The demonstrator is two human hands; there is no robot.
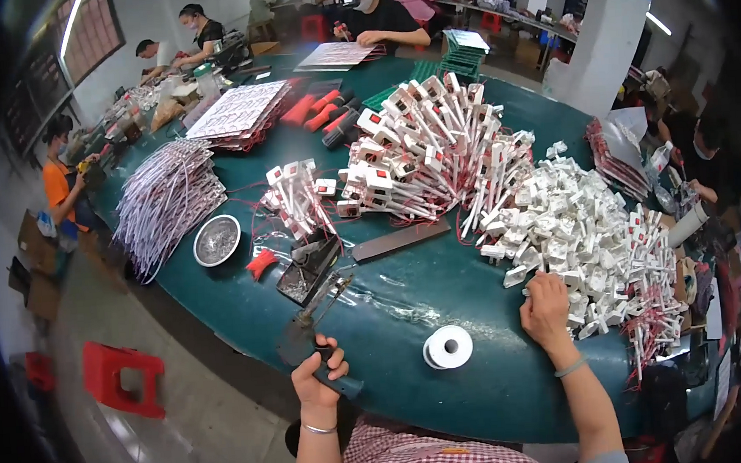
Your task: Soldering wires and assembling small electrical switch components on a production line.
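My left hand (318,379) is wrapped round the grip of a dark soldering gun (296,339). The gun's thin metal tip points up and away, beside a small dark tray (301,282) of loose bits. On the right, my right hand (547,310) reaches to the near edge of a heap of small white plastic housings (569,211). Its fingers are bent together at the heap, and what they grip is hidden. A white spool (448,347) stands on the green table (398,399) between my hands.
A metal bowl (217,241), a bundle of white strips (169,201) and stacked white panels (240,112) lie left. A flat dark bar (401,240) lies before piled white stick parts with red wires (424,143). A red stool (125,378) stands on the floor; people sit beyond.
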